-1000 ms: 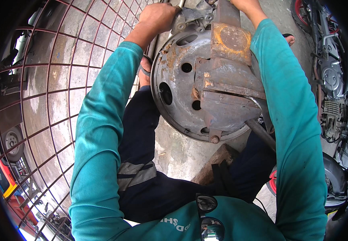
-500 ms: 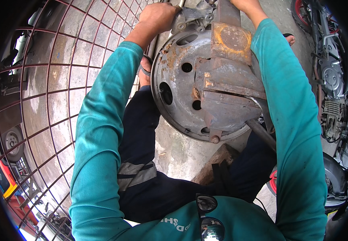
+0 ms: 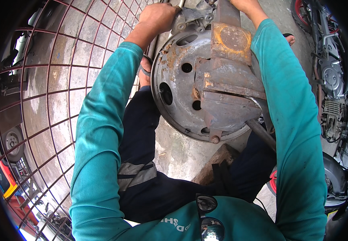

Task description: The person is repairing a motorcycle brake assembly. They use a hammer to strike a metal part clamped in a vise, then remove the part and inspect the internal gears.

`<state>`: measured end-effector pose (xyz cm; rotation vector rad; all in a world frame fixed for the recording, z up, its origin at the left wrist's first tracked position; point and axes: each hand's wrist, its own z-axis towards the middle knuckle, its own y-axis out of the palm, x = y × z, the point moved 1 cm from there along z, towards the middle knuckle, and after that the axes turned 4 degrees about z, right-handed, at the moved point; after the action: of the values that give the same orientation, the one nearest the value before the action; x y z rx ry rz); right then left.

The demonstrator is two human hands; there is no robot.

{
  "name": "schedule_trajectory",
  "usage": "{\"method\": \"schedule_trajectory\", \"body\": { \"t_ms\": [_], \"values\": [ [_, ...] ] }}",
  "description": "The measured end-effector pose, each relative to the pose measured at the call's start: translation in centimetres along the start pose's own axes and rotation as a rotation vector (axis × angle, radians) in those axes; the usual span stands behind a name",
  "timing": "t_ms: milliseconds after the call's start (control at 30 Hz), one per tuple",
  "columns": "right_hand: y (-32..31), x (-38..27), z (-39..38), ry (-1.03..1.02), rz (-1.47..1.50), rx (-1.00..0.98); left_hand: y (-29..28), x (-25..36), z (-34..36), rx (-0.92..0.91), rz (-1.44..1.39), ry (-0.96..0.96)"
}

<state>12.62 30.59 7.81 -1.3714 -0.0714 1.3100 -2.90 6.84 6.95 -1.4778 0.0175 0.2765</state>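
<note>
Rusty steel wheel rim (image 3: 190,92) propped between the knees, above the concrete floor (image 3: 178,154). Left hand (image 3: 158,18) clenched on a metal tool handle (image 3: 178,5); right hand (image 3: 244,5) grip indiscernible. Rim likely heavy, rigid; hold by its edge.

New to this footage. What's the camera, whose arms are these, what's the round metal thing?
There is one picture, from a wide fisheye camera worn on a person's head, looking down, so straight lines bend near the rim. The two teal sleeves rising from the lower edge are that person's own arms. The left hand is closed around a metal rod or tool handle at the top edge; I cannot tell which. The right hand is mostly cut off by the frame, so its grip is unclear. Between the arms stands a rusty round steel disc with holes, with a rusty block-shaped metal fixture over it and a grey cast part above. Below is a concrete floor, on the right a parked motorcycle, on the left a tiled pavement.
</note>
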Motion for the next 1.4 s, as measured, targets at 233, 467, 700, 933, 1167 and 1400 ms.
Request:
{"method": "schedule_trajectory", "body": {
  "t_ms": [233, 467, 700, 933, 1167, 1400],
  "values": [
    [0.1, -0.2, 0.6, 0.140, -0.128, -0.014, 0.4, -0.2, -0.1, 0.018, -0.009, 0.000],
    [0.6, 0.7, 0.2, -0.134, 0.049, 0.076, 0.6, -0.3, 0.1, 0.037, -0.015, 0.022],
    [0.4, -0.1, 0.3, 0.021, -0.079, -0.022, 0.4, -0.3, -0.1, 0.008, -0.001, 0.006],
    [0.3, 0.2, 0.5, 0.102, -0.115, 0.013, 0.3, -0.2, 0.0, 0.006, -0.024, 0.003],
    [0.4, 0.2, 0.3, 0.065, -0.057, 0.006, 0.8, -0.4, 0.2, 0.014, -0.027, 0.003],
    [-0.1, -0.8, -0.3, -0.014, 0.081, -0.090, 1.1, -0.9, -0.3, -0.008, 0.074, -0.050]
  ]
}}
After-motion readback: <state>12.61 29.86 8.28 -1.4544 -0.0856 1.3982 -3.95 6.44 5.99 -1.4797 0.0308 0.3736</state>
